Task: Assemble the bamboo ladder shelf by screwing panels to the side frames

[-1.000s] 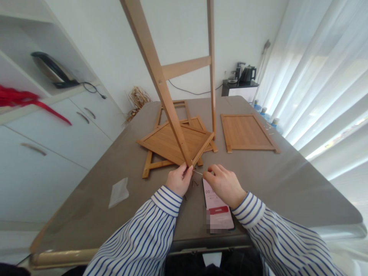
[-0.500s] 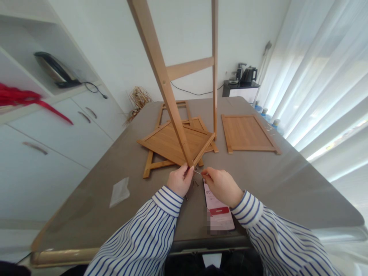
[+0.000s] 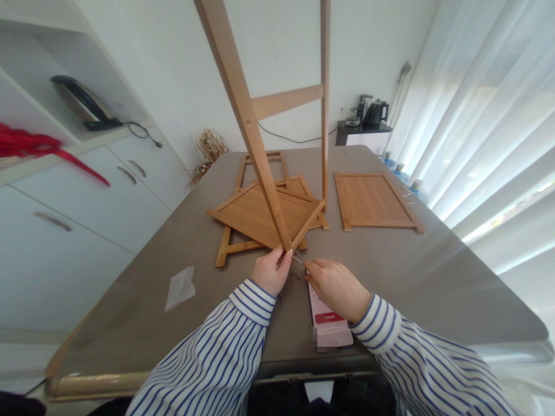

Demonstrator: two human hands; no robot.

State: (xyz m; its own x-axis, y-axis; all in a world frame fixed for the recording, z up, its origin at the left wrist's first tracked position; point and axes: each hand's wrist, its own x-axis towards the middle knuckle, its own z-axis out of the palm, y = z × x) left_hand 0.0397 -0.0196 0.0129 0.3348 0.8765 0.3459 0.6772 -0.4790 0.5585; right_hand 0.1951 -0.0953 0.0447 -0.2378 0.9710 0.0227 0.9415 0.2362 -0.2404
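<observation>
A tall wooden frame point(image 3: 249, 115) stands tilted on the grey table point(image 3: 433, 271), its near leg ending just in front of me. My left hand point(image 3: 271, 271) is closed around the foot of that leg. My right hand point(image 3: 336, 287) pinches a thin metal tool or screw point(image 3: 298, 260), pointed at the leg's foot. Beneath the frame lies a stack of wooden panels point(image 3: 255, 214). A few small metal screws point(image 3: 295, 277) lie on the table between my hands. A phone point(image 3: 329, 323) rests under my right wrist.
Another wooden panel point(image 3: 373, 201) lies flat to the right. A small clear plastic bag point(image 3: 180, 288) is on the table at left. White cabinets point(image 3: 78, 225) with a shelf line the left wall; a kettle stand point(image 3: 364, 124) sits at the far end.
My right hand has shifted slightly left and lower, bringing the thin metal piece closer to the leg's foot. The left hand keeps its grip; the frame barely moved.
</observation>
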